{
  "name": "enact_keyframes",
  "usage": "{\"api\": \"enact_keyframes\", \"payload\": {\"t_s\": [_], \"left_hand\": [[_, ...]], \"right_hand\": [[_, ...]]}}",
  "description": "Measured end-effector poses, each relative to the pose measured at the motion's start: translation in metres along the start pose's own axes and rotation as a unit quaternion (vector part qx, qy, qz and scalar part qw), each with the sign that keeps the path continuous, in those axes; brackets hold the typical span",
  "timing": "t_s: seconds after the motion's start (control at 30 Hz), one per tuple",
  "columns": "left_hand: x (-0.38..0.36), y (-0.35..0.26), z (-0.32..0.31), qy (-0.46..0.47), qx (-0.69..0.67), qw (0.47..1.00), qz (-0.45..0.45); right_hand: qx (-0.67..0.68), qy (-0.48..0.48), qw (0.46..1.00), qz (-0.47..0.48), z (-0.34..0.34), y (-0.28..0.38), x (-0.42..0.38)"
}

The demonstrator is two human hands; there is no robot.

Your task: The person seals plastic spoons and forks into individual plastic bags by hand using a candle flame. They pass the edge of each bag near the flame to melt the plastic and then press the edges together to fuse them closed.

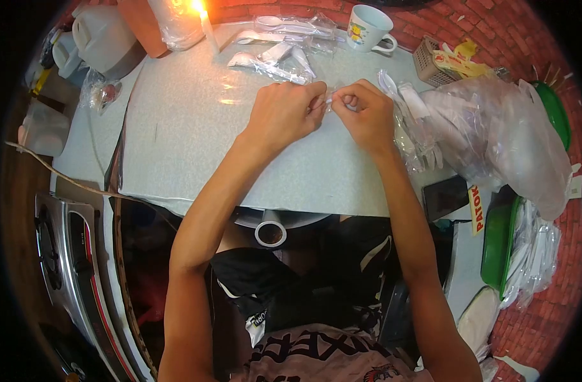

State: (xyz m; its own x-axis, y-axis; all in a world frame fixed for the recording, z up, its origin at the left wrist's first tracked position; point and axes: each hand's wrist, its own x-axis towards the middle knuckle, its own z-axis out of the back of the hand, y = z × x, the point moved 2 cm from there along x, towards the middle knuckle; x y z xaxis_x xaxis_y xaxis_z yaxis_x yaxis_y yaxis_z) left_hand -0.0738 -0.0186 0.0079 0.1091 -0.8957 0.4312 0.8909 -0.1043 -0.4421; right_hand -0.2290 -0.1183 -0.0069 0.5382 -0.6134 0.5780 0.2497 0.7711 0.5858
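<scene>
Both hands pinch shut on a small clear packet (330, 102) over the table (195, 127): left hand (283, 114) & right hand (365, 114); packet lies left-right btwn fingertips.

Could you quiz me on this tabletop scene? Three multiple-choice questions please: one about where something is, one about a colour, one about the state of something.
1. Where does the white mug stand?
A. at the far edge of the table, beyond the hands
B. on the person's lap
C. on the stove at the left

2. What colour is the tray at the right?
A. blue
B. green
C. yellow

3. What is the state of the candle at the far side?
A. unlit
B. lying flat
C. lit

Answers:
1. A, the mug sits upright beyond the left hand and right hand.
2. B, its rim shows bright green.
3. C, a bright flame glows at its top.
</scene>
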Motion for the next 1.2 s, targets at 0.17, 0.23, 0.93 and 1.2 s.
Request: {"api": "enact_keyframes", "payload": {"t_s": [0.17, 0.23, 0.93, 1.2], "left_hand": [[0.001, -0.001, 0.000, -0.001, -0.023, 1.000, 0.001], [0.000, -0.001, 0.002, -0.001, -0.031, 0.999, 0.009], [0.014, 0.018, -0.010, -0.057, -0.539, 0.810, 0.223], [0.015, 0.025, -0.019, -0.083, -0.615, 0.762, 0.187]], "right_hand": [[0.086, -0.048, 0.992, -0.080, 0.001, -0.004, 0.001], [0.106, -0.060, 0.986, -0.115, 0.001, -0.006, 0.002], [0.435, -0.040, 0.880, -0.186, 0.013, -0.016, 0.007], [0.513, 0.021, 0.851, -0.105, 0.013, -0.014, 0.002]]}}
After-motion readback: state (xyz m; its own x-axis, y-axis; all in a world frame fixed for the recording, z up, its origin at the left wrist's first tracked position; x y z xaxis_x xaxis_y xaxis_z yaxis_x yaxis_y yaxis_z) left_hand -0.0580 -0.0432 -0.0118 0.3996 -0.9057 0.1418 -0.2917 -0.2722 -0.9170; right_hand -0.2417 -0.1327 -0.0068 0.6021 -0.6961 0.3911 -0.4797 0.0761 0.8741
